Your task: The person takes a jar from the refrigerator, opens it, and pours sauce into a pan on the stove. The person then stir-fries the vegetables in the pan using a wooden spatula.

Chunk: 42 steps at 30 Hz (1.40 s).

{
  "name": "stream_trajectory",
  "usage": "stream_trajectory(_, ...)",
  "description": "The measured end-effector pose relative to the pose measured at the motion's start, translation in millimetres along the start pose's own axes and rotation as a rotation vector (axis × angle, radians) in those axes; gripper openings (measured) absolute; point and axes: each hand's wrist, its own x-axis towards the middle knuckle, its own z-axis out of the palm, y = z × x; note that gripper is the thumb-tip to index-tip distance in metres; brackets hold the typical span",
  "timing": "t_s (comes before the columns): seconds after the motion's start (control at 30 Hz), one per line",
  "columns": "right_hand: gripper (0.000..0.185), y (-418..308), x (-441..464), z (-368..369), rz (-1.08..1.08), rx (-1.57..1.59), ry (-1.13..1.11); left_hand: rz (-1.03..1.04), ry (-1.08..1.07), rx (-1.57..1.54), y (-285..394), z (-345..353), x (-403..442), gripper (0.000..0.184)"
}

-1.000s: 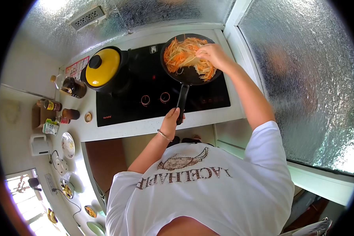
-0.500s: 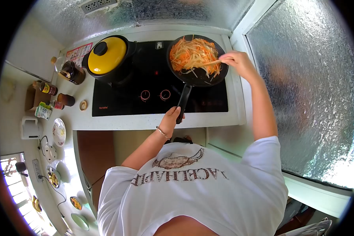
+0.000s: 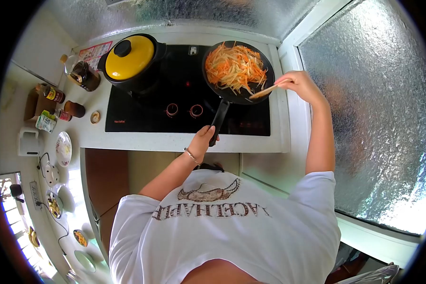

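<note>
A black frying pan (image 3: pixel 241 100) sits on the right part of the black cooktop (image 3: pixel 146 113). Orange and pale shredded vegetables (image 3: pixel 234 66) lie heaped in it. My left hand (image 3: pixel 203 138) is wrapped round the pan's handle, which points toward me. At the pan's right rim, my right hand (image 3: pixel 300 85) grips a wooden spatula (image 3: pixel 265 91). Its blade rests low in the pan, beside the vegetables at the near right side.
A black pot with a yellow lid (image 3: pixel 130 57) stands on the cooktop's left. Bottles and jars (image 3: pixel 75 109) line the counter further left, near a patterned plate (image 3: pixel 64 149). A textured glass panel (image 3: pixel 369 118) rises close on the right.
My right hand has drawn the spatula back out of the vegetables, toward the pan's near right edge. The left hand keeps its hold on the handle. The whole view has shifted slightly.
</note>
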Motion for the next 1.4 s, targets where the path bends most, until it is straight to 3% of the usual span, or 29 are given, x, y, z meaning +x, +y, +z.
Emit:
stream_trajectory(0.13,0.015,0,23,22,-0.162,-0.121,-0.02,0.006,-0.007,0.001,-1,-1,0,0.027)
stream_trajectory(0.27,0.015,10,26,13,-0.214,-0.067,0.16,-0.005,0.006,-0.02,2,-1,-1,0.026)
stream_trajectory(0.4,0.015,10,21,21,-0.036,0.041,0.041,0.009,0.005,-0.017,-2,-2,0,0.027)
stream_trajectory(0.47,0.015,17,35,42,-0.224,0.031,0.124,0.015,0.004,-0.013,-2,-2,0,0.027)
stream_trajectory(0.53,0.016,25,45,52,-0.27,0.023,0.219,0.006,-0.002,-0.024,-1,-3,0,0.027)
stream_trajectory(0.6,0.017,23,49,53,-0.091,0.241,0.3,-0.001,0.004,-0.025,-1,-3,0,0.027)
stream_trajectory(0.7,0.018,5,52,64,0.003,0.366,0.454,0.0,0.0,-0.02,-1,-3,1,0.027)
stream_trajectory(0.73,0.018,2,61,74,0.004,0.366,0.455,0.007,-0.003,-0.011,-2,-4,1,0.026)
stream_trajectory(0.8,0.018,3,89,100,-0.038,0.696,0.614,0.015,0.002,-0.001,-3,-3,1,0.026)
stream_trajectory(0.93,0.019,10,101,117,0.025,0.56,0.708,0.04,0.045,0.0,-1,1,-2,0.027)
stream_trajectory(1.03,0.015,39,87,93,0.195,0.502,0.733,0.039,0.049,-0.019,-2,2,-2,0.027)
stream_trajectory(1.2,0.017,21,106,114,0.011,0.61,0.834,0.034,0.035,-0.003,-4,3,-1,0.026)
stream_trajectory(1.3,0.016,32,115,132,0.076,0.525,0.847,0.029,0.045,-0.013,-2,4,-2,0.027)
stream_trajectory(1.4,0.017,43,95,105,0.108,0.547,0.887,0.021,0.054,-0.017,0,4,-4,0.027)
